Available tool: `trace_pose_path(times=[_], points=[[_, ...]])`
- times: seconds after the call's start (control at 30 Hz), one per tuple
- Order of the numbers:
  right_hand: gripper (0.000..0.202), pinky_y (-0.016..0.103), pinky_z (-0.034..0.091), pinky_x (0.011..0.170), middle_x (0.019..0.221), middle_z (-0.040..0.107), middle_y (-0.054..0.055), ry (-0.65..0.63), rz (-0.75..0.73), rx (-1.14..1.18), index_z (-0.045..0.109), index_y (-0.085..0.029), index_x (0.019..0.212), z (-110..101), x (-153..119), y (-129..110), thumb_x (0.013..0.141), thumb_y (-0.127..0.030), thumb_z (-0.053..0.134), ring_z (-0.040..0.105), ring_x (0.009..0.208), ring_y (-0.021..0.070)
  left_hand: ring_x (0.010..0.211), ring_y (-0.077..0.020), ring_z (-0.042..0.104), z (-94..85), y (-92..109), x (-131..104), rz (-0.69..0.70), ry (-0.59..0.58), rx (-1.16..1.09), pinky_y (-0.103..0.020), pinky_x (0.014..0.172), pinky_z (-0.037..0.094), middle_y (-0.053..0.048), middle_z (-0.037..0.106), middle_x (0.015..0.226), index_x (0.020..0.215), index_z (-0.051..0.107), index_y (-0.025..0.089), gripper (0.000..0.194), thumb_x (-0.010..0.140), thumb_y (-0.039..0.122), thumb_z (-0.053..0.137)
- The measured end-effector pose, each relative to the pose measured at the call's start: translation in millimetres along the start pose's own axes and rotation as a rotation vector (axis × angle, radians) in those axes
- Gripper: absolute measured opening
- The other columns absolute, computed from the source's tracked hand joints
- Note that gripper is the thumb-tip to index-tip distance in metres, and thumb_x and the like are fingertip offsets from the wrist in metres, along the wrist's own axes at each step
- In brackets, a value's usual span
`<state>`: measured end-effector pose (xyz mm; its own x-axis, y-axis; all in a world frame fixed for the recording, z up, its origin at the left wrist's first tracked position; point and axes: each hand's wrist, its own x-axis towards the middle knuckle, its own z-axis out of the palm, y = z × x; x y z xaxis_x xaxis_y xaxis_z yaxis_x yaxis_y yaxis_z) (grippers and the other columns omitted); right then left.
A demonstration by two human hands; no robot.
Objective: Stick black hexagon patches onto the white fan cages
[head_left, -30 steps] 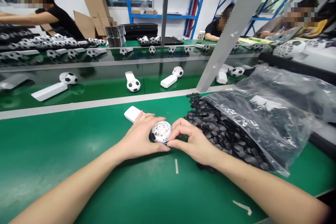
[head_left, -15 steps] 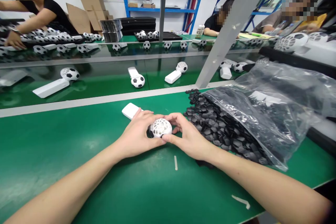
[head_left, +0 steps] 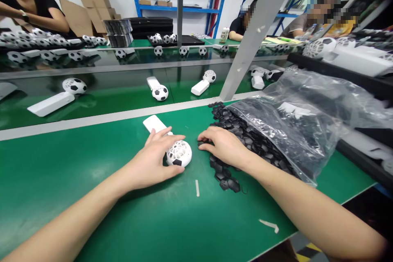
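Observation:
A white soccer-ball-shaped head (head_left: pixel 180 153) with a lattice face and black patches rests within the curve of my left hand (head_left: pixel 153 157), thumb on the near side and fingers on the far side. From behind those fingers a white handle (head_left: pixel 156 124) sticks out. My right hand (head_left: pixel 225 145) is at the left edge of a pile of black pentagon pieces (head_left: pixel 224 172), its thumb and fingertips closed around a small black piece (head_left: pixel 201 143). How firmly that piece is gripped does not show.
A clear plastic bag (head_left: pixel 288 127) spills black pieces onto the green table (head_left: pixel 92 213). Behind it, a green belt (head_left: pixel 123 90) carries ball-headed white items (head_left: pixel 74 86). A grey post (head_left: pixel 245 49) slants at right. Several people sit beyond. Tape scraps (head_left: pixel 197 188) lie in front.
My right hand has left the ball and moved right to the black pieces. The ball has turned in my left hand, and a black patch now shows on its near side. The view has shifted slightly.

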<state>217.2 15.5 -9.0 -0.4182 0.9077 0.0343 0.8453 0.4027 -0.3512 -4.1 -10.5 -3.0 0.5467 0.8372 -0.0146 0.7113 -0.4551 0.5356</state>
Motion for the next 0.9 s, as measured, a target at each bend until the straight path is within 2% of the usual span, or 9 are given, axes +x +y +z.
trace_pose_path(times=[0.1, 0.17, 0.27, 0.33, 0.4, 0.47, 0.6, 0.77, 0.9], points=[[0.011, 0.027, 0.043, 0.070, 0.086, 0.062, 0.003, -0.023, 0.002, -0.106, 0.064, -0.020, 0.089, 2, -1, -9, 0.079, -0.024, 0.060, 0.056, 0.084, 0.0184, 0.134, -0.0303, 0.008, 4.5, 5, -2, -0.047, 0.014, -0.058, -0.053, 0.105, 0.020, -0.006, 0.037, 0.136, 0.127, 0.038, 0.025, 0.065, 0.069, 0.039, 0.063], [0.010, 0.030, 0.042, 0.069, 0.083, 0.062, 0.006, -0.024, -0.067, -0.235, 0.064, -0.017, 0.086, 4, -2, -15, 0.082, -0.021, 0.056, 0.056, 0.081, 0.0208, 0.134, -0.0292, 0.007, 7.1, 7, -2, -0.050, 0.056, -0.099, -0.050, 0.104, 0.025, -0.007, 0.039, 0.135, 0.124, 0.040, 0.024, 0.060, 0.069, 0.037, 0.062], [0.016, 0.034, 0.041, 0.069, 0.078, 0.060, 0.011, -0.008, -0.181, -0.433, 0.063, -0.011, 0.082, 8, -2, -19, 0.082, -0.008, 0.047, 0.054, 0.078, 0.0241, 0.134, -0.0279, 0.011, 6.1, 7, -1, 0.010, 0.039, -0.144, -0.049, 0.105, 0.025, -0.008, 0.040, 0.134, 0.121, 0.042, 0.023, 0.054, 0.069, 0.022, 0.058], [0.021, 0.035, 0.041, 0.069, 0.078, 0.060, 0.012, 0.009, -0.190, -0.450, 0.062, -0.010, 0.085, 8, -3, -17, 0.080, -0.003, 0.044, 0.053, 0.077, 0.0244, 0.134, -0.0266, 0.014, 2.7, 6, -1, 0.048, -0.011, -0.169, -0.048, 0.106, 0.023, -0.007, 0.038, 0.135, 0.121, 0.042, 0.023, 0.057, 0.066, 0.015, 0.055], [0.021, 0.034, 0.041, 0.070, 0.080, 0.060, 0.011, 0.051, -0.192, -0.328, 0.062, -0.012, 0.089, 5, -4, -15, 0.082, -0.004, 0.043, 0.053, 0.080, 0.0233, 0.134, -0.0250, 0.014, -0.3, 5, -1, 0.060, -0.041, -0.183, -0.047, 0.107, 0.022, -0.007, 0.035, 0.137, 0.122, 0.041, 0.023, 0.059, 0.065, 0.013, 0.053], [0.017, 0.031, 0.042, 0.071, 0.082, 0.061, 0.006, 0.088, -0.215, -0.069, 0.060, -0.016, 0.090, -1, -7, -16, 0.085, -0.010, 0.044, 0.053, 0.080, 0.0193, 0.134, -0.0242, 0.013, -1.4, 4, -1, 0.061, -0.045, -0.191, -0.047, 0.107, 0.021, -0.007, 0.035, 0.138, 0.122, 0.041, 0.023, 0.059, 0.065, 0.013, 0.054], [0.008, 0.023, 0.044, 0.069, 0.085, 0.061, 0.000, 0.046, -0.279, 0.428, 0.055, -0.019, 0.089, -12, -16, -28, 0.087, -0.018, 0.047, 0.056, 0.076, 0.0118, 0.135, -0.0229, 0.012, 0.7, 3, 0, 0.078, -0.036, -0.205, -0.045, 0.107, 0.020, -0.006, 0.038, 0.135, 0.120, 0.042, 0.023, 0.058, 0.064, 0.012, 0.054], [0.019, 0.026, 0.043, 0.076, 0.095, 0.061, 0.003, 0.000, -0.333, 0.409, 0.055, -0.019, 0.100, -11, -18, -34, 0.087, -0.013, 0.044, 0.055, 0.087, 0.0140, 0.134, -0.0234, 0.013, 2.3, 2, 1, 0.091, -0.023, -0.212, -0.045, 0.107, 0.022, -0.005, 0.039, 0.134, 0.120, 0.042, 0.023, 0.058, 0.065, 0.012, 0.055], [0.012, 0.025, 0.043, 0.074, 0.086, 0.063, 0.000, 0.065, -0.270, 0.427, 0.059, -0.020, 0.087, -10, -17, -29, 0.085, -0.015, 0.048, 0.057, 0.080, 0.0130, 0.134, -0.0239, 0.014, 1.9, 2, 1, 0.085, -0.030, -0.217, -0.045, 0.107, 0.022, -0.004, 0.041, 0.132, 0.118, 0.044, 0.024, 0.057, 0.064, 0.011, 0.056]])
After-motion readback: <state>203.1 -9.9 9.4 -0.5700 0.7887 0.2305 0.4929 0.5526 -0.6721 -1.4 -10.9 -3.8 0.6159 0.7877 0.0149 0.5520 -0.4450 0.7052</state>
